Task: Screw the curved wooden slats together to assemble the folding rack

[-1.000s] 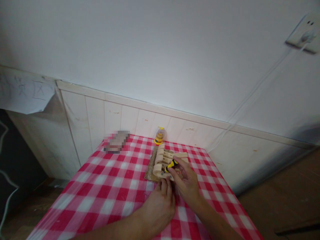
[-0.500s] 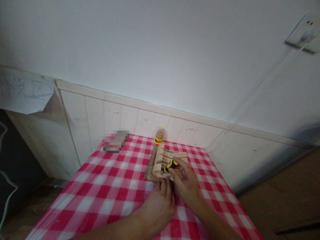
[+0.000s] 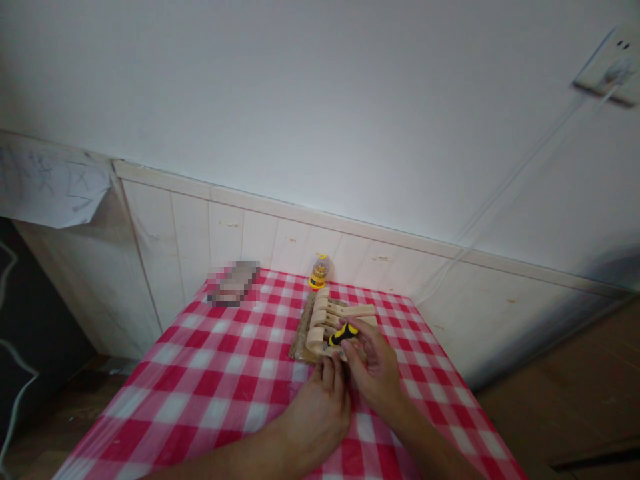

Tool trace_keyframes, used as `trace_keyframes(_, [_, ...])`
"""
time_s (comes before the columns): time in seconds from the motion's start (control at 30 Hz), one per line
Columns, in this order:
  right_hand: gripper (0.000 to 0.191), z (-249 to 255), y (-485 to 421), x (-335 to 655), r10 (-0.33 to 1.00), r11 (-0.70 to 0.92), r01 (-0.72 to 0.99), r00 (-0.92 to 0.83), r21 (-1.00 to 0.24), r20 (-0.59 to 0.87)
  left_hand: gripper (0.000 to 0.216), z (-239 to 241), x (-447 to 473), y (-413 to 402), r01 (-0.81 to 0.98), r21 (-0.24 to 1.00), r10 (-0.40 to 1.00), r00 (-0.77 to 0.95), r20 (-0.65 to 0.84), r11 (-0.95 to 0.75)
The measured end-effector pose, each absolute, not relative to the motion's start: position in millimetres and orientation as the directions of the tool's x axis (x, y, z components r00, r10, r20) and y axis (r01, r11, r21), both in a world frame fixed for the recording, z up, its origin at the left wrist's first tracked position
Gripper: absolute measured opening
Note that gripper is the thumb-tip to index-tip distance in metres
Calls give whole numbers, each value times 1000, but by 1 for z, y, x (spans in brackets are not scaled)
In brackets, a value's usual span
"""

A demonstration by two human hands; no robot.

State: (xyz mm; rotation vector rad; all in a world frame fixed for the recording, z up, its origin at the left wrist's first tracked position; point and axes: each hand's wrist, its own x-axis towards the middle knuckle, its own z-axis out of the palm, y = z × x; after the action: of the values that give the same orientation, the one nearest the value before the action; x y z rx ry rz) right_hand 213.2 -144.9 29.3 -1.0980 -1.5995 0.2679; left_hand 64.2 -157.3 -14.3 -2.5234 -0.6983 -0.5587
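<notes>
In my right hand [image 3: 373,360] is a small yellow-and-black screwdriver [image 3: 343,333], pinched by the handle and slanting down to the left. Its tip end is close to a screw at the near end of a light wooden piece [image 3: 316,339], which has several bars with curved, rounded ends and dark screw heads. Against the near edge of that piece, the fingers of my left hand [image 3: 323,407] are bent and pressed together; their tips are partly hidden. Under the wood lies a brown, shiny flat package [image 3: 300,340].
Behind the wooden piece stands a yellow-based, clear-topped container [image 3: 319,272] of screwdriver bits. A blurred-out flat object [image 3: 234,283] lies at the table's back left. The red-and-white checked tablecloth [image 3: 200,380] reaches the panelled wall [image 3: 260,230]. A cord hangs from a socket [image 3: 613,70].
The screwdriver handle has turned slightly in my right hand's fingers and tilts a little flatter. My left hand stays against the wooden piece. The view has shifted very slightly.
</notes>
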Motion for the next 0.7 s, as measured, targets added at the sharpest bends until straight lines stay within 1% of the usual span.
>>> trace_keyframes(0.07, [35,29,-146,213,762,538,510,46,-671,646,42,-15,64,-157,559,-317,373,789,489,-766])
trace_keyframes(0.23, [34,27,-144,213,754,501,530,121,-684,646,36,-16,63,-158,559,-315,377,790,483,-767])
trace_keyframes(0.43, [34,29,-142,212,733,501,550,140,-668,665,35,-17,64,-158,559,-313,372,787,491,-768])
trace_keyframes(0.57, [31,30,-141,213,722,537,544,97,-644,685,35,-18,65,-158,555,-299,380,790,482,-776])
trace_keyframes(0.7, [35,31,-144,214,718,552,567,49,-611,694,40,-17,64,-159,553,-301,380,793,477,-777])
